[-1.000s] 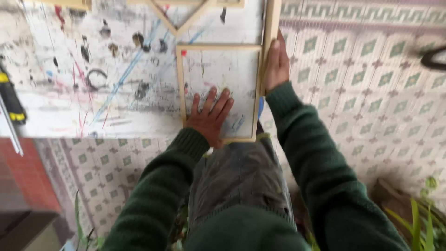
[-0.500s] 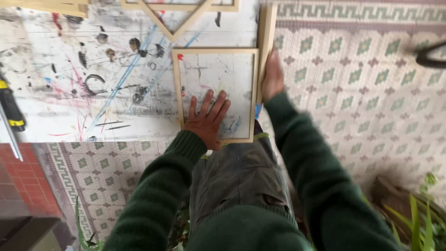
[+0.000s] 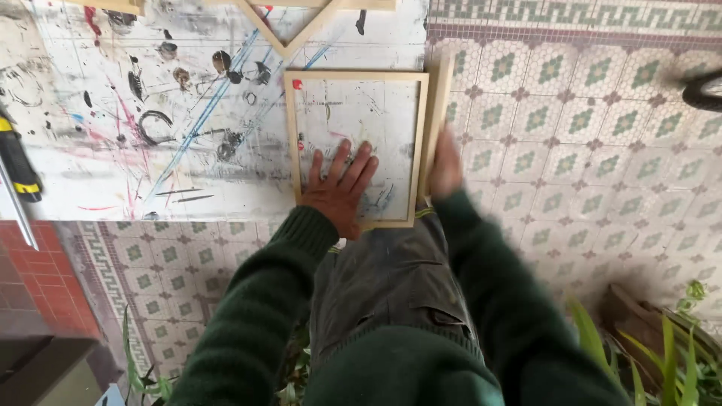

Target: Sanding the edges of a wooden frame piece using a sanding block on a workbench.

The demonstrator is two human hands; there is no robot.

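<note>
A pale rectangular wooden frame [image 3: 356, 149] lies flat in the upper middle of the picture, on the near right corner of a white, paint-smeared work board [image 3: 173, 113] scribbled with black, red and blue marks. The left hand [image 3: 341, 189] rests palm down inside the frame's lower part, fingers spread apart and flat on the stained surface, the heel of the hand over the frame's bottom rail. The right hand [image 3: 445, 167] is blurred at the frame's right edge, against a loose light wooden strip [image 3: 439, 113] that runs alongside that edge; whether its fingers grip the strip or merely press on it cannot be told. Both arms wear dark green knitted sleeves with ribbed cuffs [image 3: 308, 233], and grey trousers [image 3: 391, 278] show between them.

At the top of the picture a V-shaped join of bare wooden slats [image 3: 289, 34] sits on the board. At the far left edge lies a black and yellow tool handle [image 3: 16, 162]. The floor to the right is small hexagonal mosaic tile [image 3: 571, 150], cream with green diamond motifs and a patterned border. Red brick paving [image 3: 34, 278] shows lower left, and green plant leaves [image 3: 662, 353] fill the lower right corner
</note>
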